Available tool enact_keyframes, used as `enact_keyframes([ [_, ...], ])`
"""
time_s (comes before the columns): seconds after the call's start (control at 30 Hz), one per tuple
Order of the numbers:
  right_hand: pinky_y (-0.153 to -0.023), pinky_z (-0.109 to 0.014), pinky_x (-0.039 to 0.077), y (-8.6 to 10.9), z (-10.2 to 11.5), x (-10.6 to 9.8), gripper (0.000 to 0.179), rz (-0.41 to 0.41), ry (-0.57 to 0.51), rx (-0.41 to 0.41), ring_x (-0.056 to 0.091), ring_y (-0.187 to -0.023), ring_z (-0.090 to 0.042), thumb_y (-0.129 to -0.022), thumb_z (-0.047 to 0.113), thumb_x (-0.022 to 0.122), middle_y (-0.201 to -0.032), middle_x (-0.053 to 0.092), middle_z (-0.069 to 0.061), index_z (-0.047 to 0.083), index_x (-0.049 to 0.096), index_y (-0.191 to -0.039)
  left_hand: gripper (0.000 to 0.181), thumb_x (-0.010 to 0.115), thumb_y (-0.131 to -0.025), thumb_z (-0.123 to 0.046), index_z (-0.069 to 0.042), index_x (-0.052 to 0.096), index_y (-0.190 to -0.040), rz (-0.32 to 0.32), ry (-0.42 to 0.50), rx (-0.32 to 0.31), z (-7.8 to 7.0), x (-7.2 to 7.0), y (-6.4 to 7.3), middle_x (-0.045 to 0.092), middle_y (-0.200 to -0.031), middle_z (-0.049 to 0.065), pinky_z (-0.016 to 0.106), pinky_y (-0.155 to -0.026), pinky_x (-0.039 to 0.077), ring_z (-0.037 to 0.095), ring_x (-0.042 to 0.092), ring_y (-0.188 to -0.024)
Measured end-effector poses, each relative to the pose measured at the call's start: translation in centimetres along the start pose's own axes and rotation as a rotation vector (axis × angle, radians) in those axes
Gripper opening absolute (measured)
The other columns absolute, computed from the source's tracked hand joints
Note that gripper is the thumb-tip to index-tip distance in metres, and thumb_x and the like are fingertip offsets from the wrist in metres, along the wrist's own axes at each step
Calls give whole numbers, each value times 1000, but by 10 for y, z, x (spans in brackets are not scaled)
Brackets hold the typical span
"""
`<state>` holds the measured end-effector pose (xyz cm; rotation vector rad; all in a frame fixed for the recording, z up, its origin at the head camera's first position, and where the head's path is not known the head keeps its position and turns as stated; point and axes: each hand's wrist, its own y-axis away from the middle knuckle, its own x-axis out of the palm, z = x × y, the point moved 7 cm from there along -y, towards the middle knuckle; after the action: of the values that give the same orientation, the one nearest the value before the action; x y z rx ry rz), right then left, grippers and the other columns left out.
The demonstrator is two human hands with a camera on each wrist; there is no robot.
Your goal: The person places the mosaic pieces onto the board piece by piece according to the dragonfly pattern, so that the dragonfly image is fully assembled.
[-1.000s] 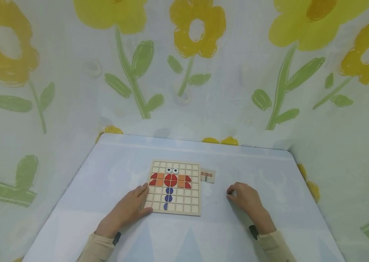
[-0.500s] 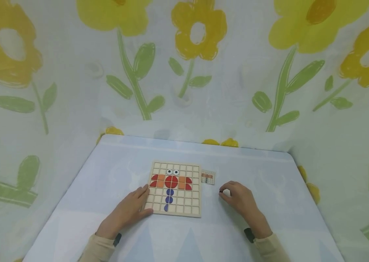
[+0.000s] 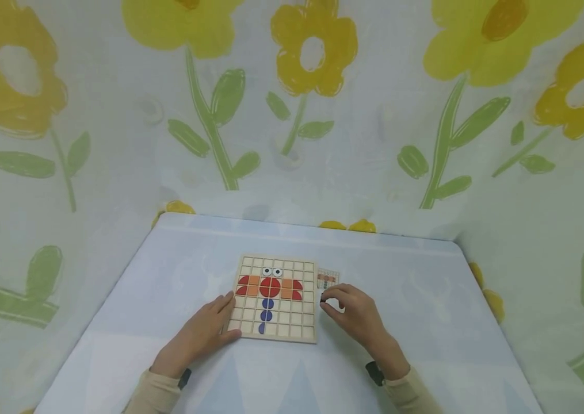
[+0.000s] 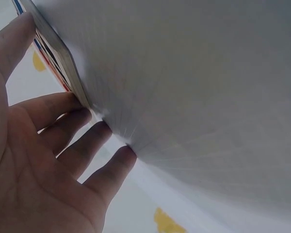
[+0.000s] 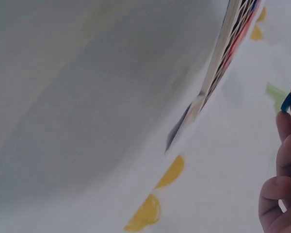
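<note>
A square wooden grid board (image 3: 297, 315) lies on the table, with red, orange, blue and eye-patterned pieces forming an insect-like figure. My left hand (image 3: 203, 325) rests against its lower left corner. In the left wrist view the thumb touches one side of the board (image 4: 68, 63) and the index finger another, with the fingers nearly straight. Just off the board's right edge is my right hand (image 3: 356, 316), thumb and index finger pinching a small blue piece (image 5: 287, 102). Its exact shape is hidden by the fingertips. A half-round blue piece (image 3: 262, 328) sits in the bottom row.
A small pattern card (image 3: 328, 278) showing the same kind of figure lies beside the board's right edge, just beyond my right hand. The pale table (image 3: 390, 259) is bounded at the back and sides by flower-printed cloth (image 3: 354, 167).
My right hand has moved left across the table to the board's right edge, carrying the small blue piece. The left hand and the board have stayed in place.
</note>
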<state>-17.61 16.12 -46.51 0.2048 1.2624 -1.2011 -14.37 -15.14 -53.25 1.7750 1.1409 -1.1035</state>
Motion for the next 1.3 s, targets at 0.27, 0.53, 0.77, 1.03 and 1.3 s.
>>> enact_keyframes([
  [0.27, -59, -16, 47, -8, 24, 19, 22, 22, -45, -17, 57, -72, -8, -78, 19, 91, -98, 72, 12, 22, 78, -95, 86, 68, -94, -52, 2, 38, -154, -5, -25, 4, 1, 0, 1, 35, -161, 16, 51, -118, 35, 39, 35, -146],
  [0.53, -61, -15, 49, -17, 51, 35, 19, 18, -79, -56, 62, -75, -12, -79, 21, 90, -97, 72, 10, 22, 78, -94, 87, 68, -93, -53, 1, 38, -154, 5, -14, -10, 1, 0, 0, 34, -162, 15, 52, -119, 34, 38, 34, -147],
  [0.77, -73, -19, 56, -24, 70, 52, 17, 65, -51, -111, 66, -86, -5, -80, 24, 89, -93, 73, 12, 23, 78, -94, 86, 69, -93, -51, 2, 39, -153, 4, -21, -3, -3, -2, 1, 35, -161, 17, 52, -118, 34, 39, 35, -146],
  [1.03, -65, -12, 49, -28, 84, 84, 13, 311, -9, -133, 62, -77, 0, -82, 27, 87, -87, 74, 12, 22, 81, -92, 84, 69, -94, -49, 4, 40, -152, -8, -24, 11, -5, -6, 2, 36, -160, 18, 52, -117, 36, 40, 37, -145],
  [1.3, -66, -12, 48, -27, 90, 103, 11, 441, 40, -97, 58, -73, 4, -80, 27, 87, -84, 73, 16, 25, 83, -90, 84, 69, -94, -48, 5, 40, -151, -19, -31, 31, -6, -7, 3, 37, -159, 19, 52, -117, 37, 41, 38, -144],
])
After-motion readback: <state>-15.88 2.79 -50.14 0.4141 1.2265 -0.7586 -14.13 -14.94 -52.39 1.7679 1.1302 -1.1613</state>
